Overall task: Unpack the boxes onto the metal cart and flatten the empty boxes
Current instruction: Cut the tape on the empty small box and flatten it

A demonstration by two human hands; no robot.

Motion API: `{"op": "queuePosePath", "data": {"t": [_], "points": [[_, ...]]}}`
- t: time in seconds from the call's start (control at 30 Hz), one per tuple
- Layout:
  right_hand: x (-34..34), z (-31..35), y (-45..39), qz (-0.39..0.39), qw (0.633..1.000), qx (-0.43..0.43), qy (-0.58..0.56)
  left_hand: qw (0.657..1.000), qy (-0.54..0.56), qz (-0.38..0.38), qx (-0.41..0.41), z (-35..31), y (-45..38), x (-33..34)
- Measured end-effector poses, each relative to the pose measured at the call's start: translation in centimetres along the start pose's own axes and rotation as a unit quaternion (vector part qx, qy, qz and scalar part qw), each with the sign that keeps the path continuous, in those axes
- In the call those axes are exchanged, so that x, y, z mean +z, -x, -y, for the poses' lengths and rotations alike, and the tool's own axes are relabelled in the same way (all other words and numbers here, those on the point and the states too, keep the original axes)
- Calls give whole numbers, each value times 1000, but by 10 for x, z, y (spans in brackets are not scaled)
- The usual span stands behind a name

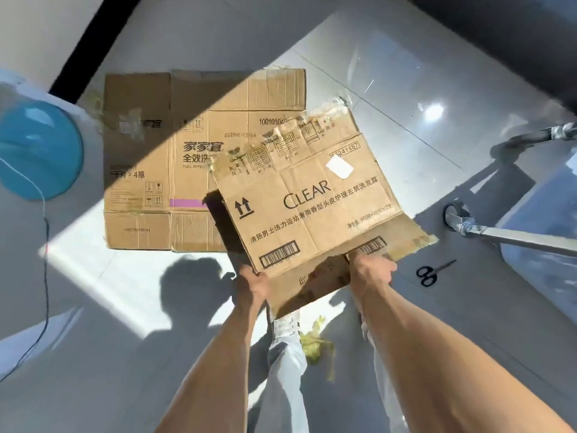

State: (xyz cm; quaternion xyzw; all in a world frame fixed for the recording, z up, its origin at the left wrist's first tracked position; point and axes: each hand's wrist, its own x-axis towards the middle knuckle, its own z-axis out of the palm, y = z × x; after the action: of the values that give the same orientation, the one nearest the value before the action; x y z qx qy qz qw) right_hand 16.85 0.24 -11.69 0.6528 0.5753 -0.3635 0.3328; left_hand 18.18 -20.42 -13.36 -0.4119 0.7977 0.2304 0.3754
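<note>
A flattened brown CLEAR box (307, 207) is held tilted above the floor, its far end over another box. My left hand (251, 284) grips its near left corner and my right hand (371, 271) grips its near edge by the barcode flap. Under and beyond it, a larger flattened brown box (162, 164) lies flat on the grey tiled floor. The metal cart (512, 237) shows only as a leg, a caster wheel and a lower rail at the right edge.
Black scissors (432, 271) lie on the floor right of my right hand. A blue round object (37, 148) with a thin cord sits at the left. Crumpled yellowish tape (315, 342) lies by my white shoe (285, 326).
</note>
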Motion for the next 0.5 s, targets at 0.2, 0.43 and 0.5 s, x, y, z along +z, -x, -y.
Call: {"op": "queuePosePath", "data": {"t": [0.2, 0.43, 0.5], "points": [[-21, 21, -13, -143, 890, -306, 307, 998, -44, -25, -41, -12, -2, 42], [31, 75, -44, -42, 810, -409, 419, 987, 15, -138, -87, -47, -28, 71], [39, 81, -61, -36, 806, -374, 456, 976, 89, -181, -84, -59, -25, 70]]}}
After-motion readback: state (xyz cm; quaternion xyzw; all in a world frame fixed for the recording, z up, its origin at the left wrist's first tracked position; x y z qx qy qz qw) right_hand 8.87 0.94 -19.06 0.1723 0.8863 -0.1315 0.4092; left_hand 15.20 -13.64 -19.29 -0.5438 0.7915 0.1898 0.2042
